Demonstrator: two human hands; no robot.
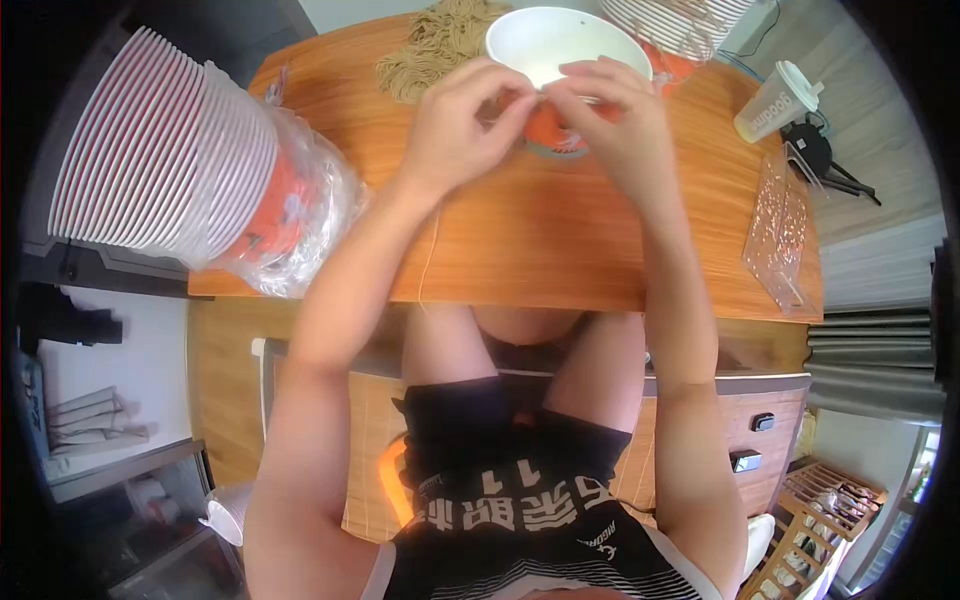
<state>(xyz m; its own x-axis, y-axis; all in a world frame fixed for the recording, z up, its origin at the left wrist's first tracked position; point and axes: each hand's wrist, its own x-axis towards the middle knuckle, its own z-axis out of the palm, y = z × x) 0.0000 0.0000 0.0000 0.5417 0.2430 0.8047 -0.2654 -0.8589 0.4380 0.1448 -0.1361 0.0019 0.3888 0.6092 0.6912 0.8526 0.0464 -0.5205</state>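
My left hand point(465, 125) and my right hand point(620, 115) meet at the near rim of a paper bucket point(570, 35), white inside with orange on its outer wall. Both have thumb and forefinger pinched together, fingertips nearly touching. A thin tan cord point(430, 255) trails from beneath my left wrist toward the table's front edge. The pinch seems to be on this cord, though the fingers mostly cover the spot. The bucket stands upright on the wooden table point(540, 250). Beyond my left hand lies a heap of tan cords point(440, 45).
At the left lies a long stack of nested buckets point(150, 150), partly in clear plastic wrap. Another bucket stack point(690, 20), with cords over it, is at the far right. A lidded cup point(775, 105), a black device point(808, 150) and a clear plastic sheet point(778, 235) sit along the right edge.
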